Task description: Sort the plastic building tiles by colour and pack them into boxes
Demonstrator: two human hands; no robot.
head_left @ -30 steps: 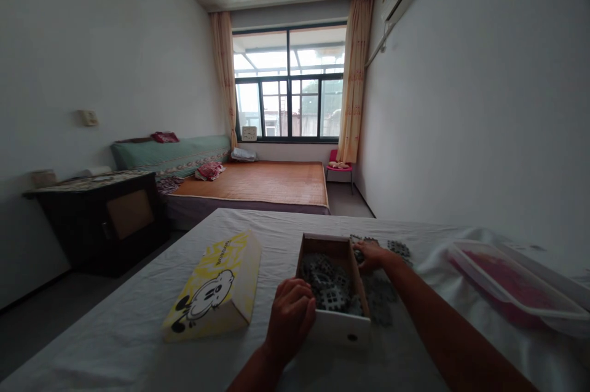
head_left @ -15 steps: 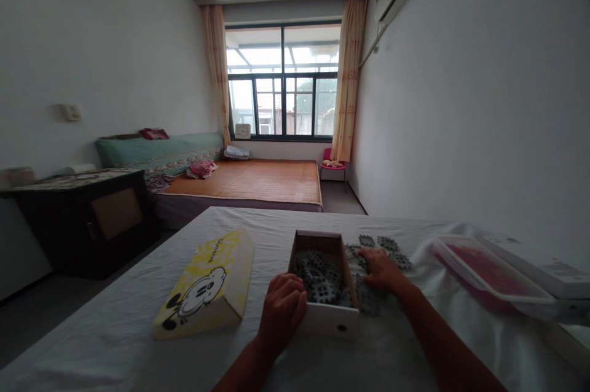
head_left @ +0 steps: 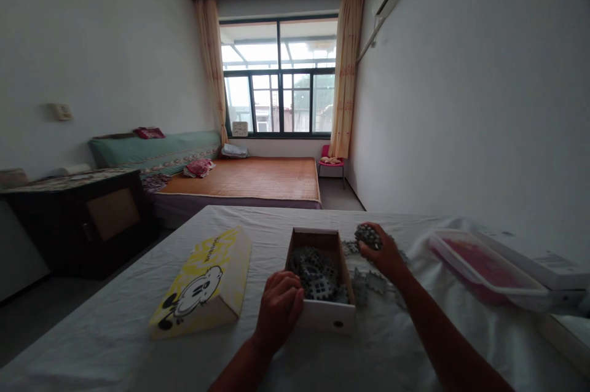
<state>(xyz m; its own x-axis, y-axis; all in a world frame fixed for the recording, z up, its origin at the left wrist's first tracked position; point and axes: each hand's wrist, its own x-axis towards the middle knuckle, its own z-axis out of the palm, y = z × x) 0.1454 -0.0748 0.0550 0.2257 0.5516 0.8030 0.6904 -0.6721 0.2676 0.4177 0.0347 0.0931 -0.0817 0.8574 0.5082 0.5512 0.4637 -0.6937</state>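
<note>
An open white box [head_left: 322, 317] with a brown inside stands on the table, holding a heap of grey tooth-edged interlocking pieces [head_left: 318, 272]. My left hand [head_left: 280, 306] is closed over its left wall near the front corner. To the right of the box, my right hand [head_left: 385, 254] is raised slightly above the cloth. Its thumb and fingers grip several grey interlocking pieces [head_left: 367, 236] bunched together; the exact number cannot be made out. More loose grey pieces [head_left: 372, 282] lie on the cloth below and beside this hand, partly hidden by it.
A yellow and white box lid [head_left: 203, 287] with a cartoon face rests on the left of the white-covered table [head_left: 133, 346]. A clear plastic container [head_left: 488, 266] with red contents lies to the right, beside white boxes [head_left: 534, 257]. Beyond the table is a bed [head_left: 258, 177].
My right hand has lifted from the loose pieces on the cloth and now grips several of them, a little farther from me. My left hand stays on the box.
</note>
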